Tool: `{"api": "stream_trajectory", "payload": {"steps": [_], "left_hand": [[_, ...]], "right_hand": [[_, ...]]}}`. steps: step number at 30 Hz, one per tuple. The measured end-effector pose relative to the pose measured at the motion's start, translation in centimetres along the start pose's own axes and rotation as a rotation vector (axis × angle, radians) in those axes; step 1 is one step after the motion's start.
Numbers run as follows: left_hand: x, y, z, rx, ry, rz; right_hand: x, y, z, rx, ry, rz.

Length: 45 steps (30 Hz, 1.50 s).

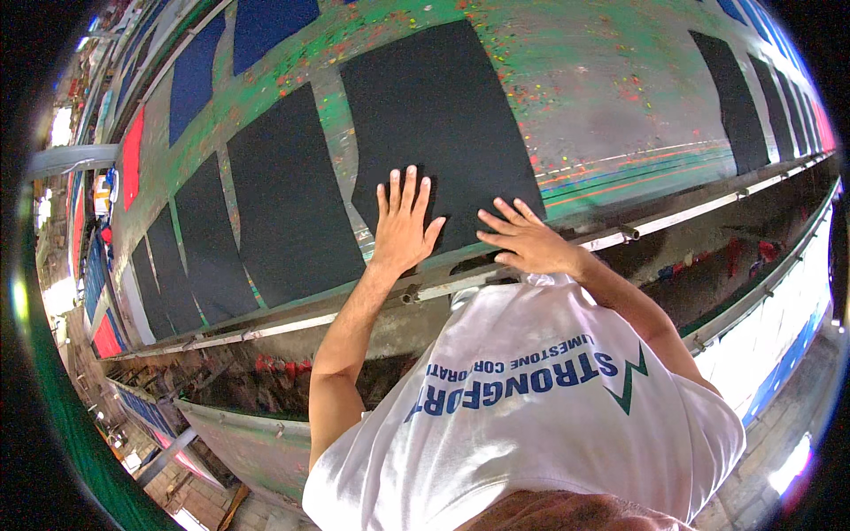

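A large black fabric panel (434, 106) lies flat on the long paint-stained green and grey table (602, 106). Near its lower left edge rests my left hand (405, 223), fingers spread and holding nothing. My right hand (524, 237) lies at the panel's near edge with its fingers apart, also holding nothing. Both palms face down. To the left, another black panel (288, 195) lies alongside, with a narrow strip of table showing between the two.
Several more black panels (212, 239) line the near edge on the left, others (730, 102) at the right. Blue panels (197, 80) and a red piece (132, 159) lie on the far side. A metal rail (602, 239) with short pegs runs along the near edge. Another table (257, 442) stands behind.
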State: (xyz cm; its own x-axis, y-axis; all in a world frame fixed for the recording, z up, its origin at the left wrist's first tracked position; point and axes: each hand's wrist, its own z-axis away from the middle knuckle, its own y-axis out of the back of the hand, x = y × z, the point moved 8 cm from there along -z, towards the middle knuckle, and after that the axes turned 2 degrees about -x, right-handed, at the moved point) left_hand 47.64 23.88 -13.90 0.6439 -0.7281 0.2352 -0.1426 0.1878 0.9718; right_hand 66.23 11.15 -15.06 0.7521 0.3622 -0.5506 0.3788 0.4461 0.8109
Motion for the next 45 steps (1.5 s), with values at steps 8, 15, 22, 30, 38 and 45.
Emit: {"api": "stream_trajectory", "payload": {"steps": [8,15,22,30,38,45], "left_hand": [[13.2,-3.6,-6.8,-0.103,-0.276,-0.049],[20.6,-5.7,-9.1,-0.242,-0.325,0.006],[20.1,-3.1,-12.0,0.117,0.016,0.147],[14.2,-5.6,-15.1,0.099,0.349,-0.058],[14.7,-7.1,-15.5,0.094,0.257,-0.153],[15.1,-7.2,-15.9,-0.005,0.3,-0.135]], "right_hand": [[2.6,3.8,7.5,-0.132,-0.132,-0.636],[11.3,12.3,18.7,0.221,-0.187,-0.663],[19.2,15.3,27.0,0.404,-0.295,-0.618],[20.1,13.2,26.6,0.396,-0.231,-0.469],[21.3,12.9,28.9,0.234,-0.352,-0.506],[28.7,19.6,34.1,0.431,-0.405,-0.506]]}}
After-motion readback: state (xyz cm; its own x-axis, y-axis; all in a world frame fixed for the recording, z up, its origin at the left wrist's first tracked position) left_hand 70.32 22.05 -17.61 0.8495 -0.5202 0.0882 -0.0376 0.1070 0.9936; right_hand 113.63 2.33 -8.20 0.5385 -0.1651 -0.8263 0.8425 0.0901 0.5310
